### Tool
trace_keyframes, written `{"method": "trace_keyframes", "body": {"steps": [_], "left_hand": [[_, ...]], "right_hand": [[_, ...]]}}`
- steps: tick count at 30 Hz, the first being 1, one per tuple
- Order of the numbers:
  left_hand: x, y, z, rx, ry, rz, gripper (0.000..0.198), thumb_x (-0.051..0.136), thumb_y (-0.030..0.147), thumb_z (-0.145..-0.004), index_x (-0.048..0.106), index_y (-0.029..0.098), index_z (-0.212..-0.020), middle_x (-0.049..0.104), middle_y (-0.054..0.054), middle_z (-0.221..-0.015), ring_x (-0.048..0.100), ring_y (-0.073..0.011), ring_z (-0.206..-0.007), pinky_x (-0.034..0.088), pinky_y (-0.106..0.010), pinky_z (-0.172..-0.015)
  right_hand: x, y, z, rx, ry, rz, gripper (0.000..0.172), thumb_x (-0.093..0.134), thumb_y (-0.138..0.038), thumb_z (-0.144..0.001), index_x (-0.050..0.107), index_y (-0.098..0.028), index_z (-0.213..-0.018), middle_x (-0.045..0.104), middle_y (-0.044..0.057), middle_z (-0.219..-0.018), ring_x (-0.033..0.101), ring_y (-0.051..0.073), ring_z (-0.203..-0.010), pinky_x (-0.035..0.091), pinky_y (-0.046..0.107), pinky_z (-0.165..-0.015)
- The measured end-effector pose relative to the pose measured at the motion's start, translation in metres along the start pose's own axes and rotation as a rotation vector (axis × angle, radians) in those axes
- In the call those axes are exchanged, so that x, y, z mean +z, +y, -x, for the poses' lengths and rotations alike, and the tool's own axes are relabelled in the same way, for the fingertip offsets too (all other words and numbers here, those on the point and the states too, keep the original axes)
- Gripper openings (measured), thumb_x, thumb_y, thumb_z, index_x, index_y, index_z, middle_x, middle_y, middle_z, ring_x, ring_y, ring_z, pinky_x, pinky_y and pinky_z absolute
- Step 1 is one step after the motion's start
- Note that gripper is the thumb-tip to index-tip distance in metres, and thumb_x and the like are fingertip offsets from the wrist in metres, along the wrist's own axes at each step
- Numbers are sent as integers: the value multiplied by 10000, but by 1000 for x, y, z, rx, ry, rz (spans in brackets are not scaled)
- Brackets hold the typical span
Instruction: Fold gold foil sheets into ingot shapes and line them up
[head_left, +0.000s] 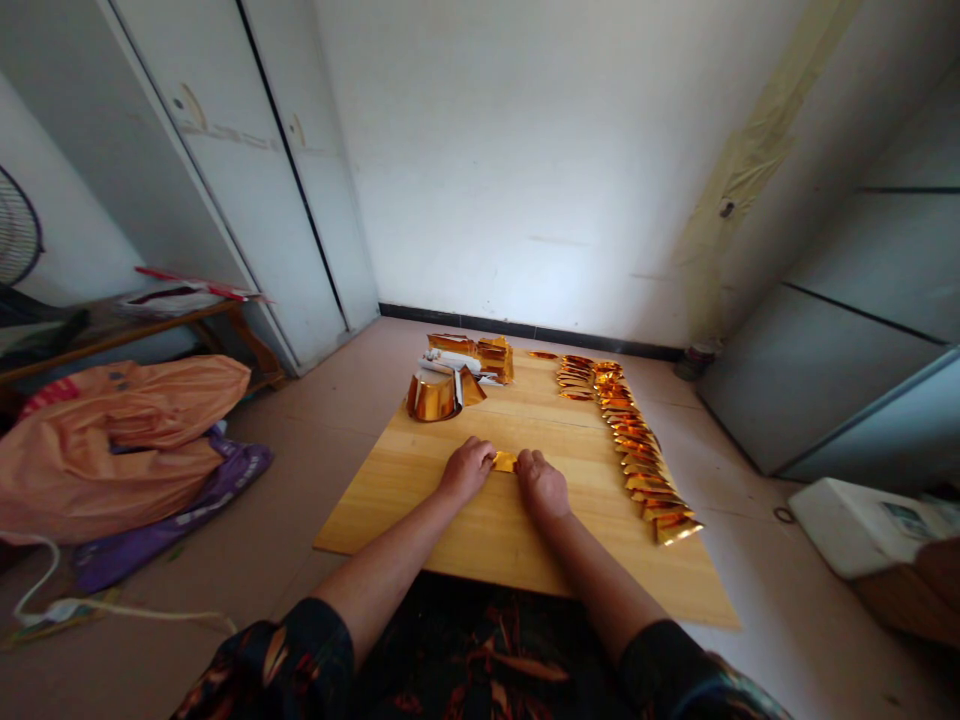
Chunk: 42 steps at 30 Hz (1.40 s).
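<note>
The left hand (468, 468) and right hand (543, 482) are pinching opposite ends of a gold foil piece (505, 462), fingers closing on it while its middle is showing between them. It is sitting over the wooden board (517, 535); whether it is touching, I cannot tell. Folded gold pieces (641, 465) are lying to the right.

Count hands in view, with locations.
2: the left hand at the left end of the gold foil piece, the right hand at its right end, both over the wooden board. No others show.
</note>
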<state>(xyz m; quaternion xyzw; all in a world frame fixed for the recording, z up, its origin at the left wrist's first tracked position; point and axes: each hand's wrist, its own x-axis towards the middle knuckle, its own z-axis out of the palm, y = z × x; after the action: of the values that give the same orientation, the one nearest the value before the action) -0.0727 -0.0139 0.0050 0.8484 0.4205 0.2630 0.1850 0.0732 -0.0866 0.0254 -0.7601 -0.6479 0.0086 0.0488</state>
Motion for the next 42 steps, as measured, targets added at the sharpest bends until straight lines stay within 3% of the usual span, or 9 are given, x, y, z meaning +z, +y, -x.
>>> {"method": "trace_keyframes", "body": {"steps": [9,15,19,24,28,35,42], "left_hand": [[-13,-5,1,158,-44,-112,173,546,115,-812,693,207,-817,610,-34,-864,541,-165,-874,433,-288,-792],[-14,-10,0,110,-53,-143,174,579,171,-810,729,260,-815,638,-26,-921,533,-182,-938,404,-329,-799],[-14,-11,-2,67,-69,-128,175,594,180,-795,738,278,-814,644,-20,-915,531,-184,-937,396,-338,-810],[-16,-12,-3,0,-66,-126,137,637,238,-769,737,322,-811,639,-5,-980,523,-202,-994,373,-385,-884],[-16,-13,-5,-57,-91,-127,108,675,291,-739,730,348,-813,606,9,-1149,489,-231,-1114,303,-461,-985],[-19,-15,-8,-113,-164,-96,118,686,328,-721,721,362,-828,522,13,-1318,411,-300,-1233,185,-597,-1035],[-23,-9,-9,-181,-213,-99,132,688,336,-714,718,357,-841,486,23,-1362,381,-279,-1270,156,-571,-1066]], "right_hand": [[3,12,2,-83,48,-71,173,415,-269,-947,576,-216,-917,593,27,-921,585,117,-778,353,199,-570],[-1,14,1,-168,62,-164,212,416,-184,-915,625,-220,-900,600,30,-956,572,127,-876,376,196,-650],[-10,4,-11,-38,-76,-137,235,424,-158,-873,652,-211,-881,641,50,-945,612,141,-800,388,220,-629],[-23,-7,-23,126,-203,-179,232,529,-346,-819,675,-193,-914,679,97,-975,634,215,-907,440,267,-679],[-27,-16,-23,179,-211,-169,433,567,-525,-769,662,-169,-997,658,142,-1047,636,252,-944,467,309,-714],[-33,-25,-26,221,-256,-149,510,603,-515,-745,631,-155,-1106,628,169,-1121,632,277,-983,485,350,-751],[-39,-26,-34,263,-336,-160,577,641,-533,-711,619,-147,-1139,621,170,-1167,607,283,-1044,482,361,-796]]}}
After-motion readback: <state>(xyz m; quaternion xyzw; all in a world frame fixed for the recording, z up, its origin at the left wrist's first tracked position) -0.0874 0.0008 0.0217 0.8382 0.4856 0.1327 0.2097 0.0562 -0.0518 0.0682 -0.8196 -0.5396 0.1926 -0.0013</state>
